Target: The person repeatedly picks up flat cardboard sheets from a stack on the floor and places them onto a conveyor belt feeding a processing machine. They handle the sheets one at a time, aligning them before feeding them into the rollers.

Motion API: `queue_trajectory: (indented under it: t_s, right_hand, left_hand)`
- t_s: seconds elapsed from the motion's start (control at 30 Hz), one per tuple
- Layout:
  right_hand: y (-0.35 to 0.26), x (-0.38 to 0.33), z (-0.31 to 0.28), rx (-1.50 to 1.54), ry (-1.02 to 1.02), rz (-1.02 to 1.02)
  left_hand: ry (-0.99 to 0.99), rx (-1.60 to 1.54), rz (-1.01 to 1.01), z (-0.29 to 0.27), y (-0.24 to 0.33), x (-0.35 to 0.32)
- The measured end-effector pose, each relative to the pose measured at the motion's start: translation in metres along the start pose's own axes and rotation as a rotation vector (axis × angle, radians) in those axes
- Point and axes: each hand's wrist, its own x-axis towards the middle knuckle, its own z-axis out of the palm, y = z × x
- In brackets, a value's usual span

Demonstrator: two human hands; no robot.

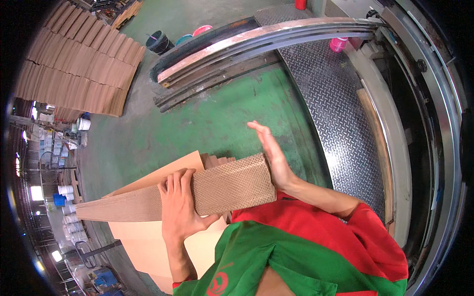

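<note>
Spread across a bundle of corrugated cardboard sheets (pixel 234 185), the left hand (pixel 180 204) has a closed grip on it: fingers bent over the far edge, thumb stretched out sideways by the near one. Across from it, the right hand (pixel 276 160) is open and holds nothing in its grip; its fingers point up and away from the worker, and its palm is right at the bundle's right end. I can't tell from here how firmly it presses.

The left forearm rises almost straight, while the right one slants in from the red sleeve (pixel 373 227), elbow out to the side. Between them the bundle lies in front of the worker's red and green shirt (pixel 281 241), edges up, fanning out to the left, over larger flat cardboard sheets (pixel 143 246).

I count two hands and one bundle, its sheets too thin and tight for me to number. One tall cardboard stack (pixel 79 64) in several tiers stands at the far left on the green floor (pixel 212 123). Near the long metal beam (pixel 271 37) sits one black bucket (pixel 159 43), and one pink tub (pixel 338 44) is by the tread plate (pixel 340 98).
</note>
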Motion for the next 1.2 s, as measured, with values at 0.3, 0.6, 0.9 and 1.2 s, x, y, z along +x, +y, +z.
queue_trajectory:
  t_s: [0.3,0.6,0.9,1.2]
  right_hand:
    - [0.016,-0.004,-0.010,0.035,-0.117,-0.131]
    - [0.015,-0.038,-0.012,-0.236,-0.195,-0.447]
    - [0.018,-0.059,-0.009,-0.216,-0.143,-0.642]
    - [0.027,-0.056,-0.008,-0.432,-0.112,-0.610]
  left_hand:
    - [-0.036,0.009,-0.025,-0.001,-0.002,-0.003]
    - [0.025,0.035,0.114,-0.001,0.007,0.002]
    - [-0.014,0.059,0.034,-0.007,0.016,-0.012]
    - [0.028,0.004,0.055,-0.019,0.008,-0.022]
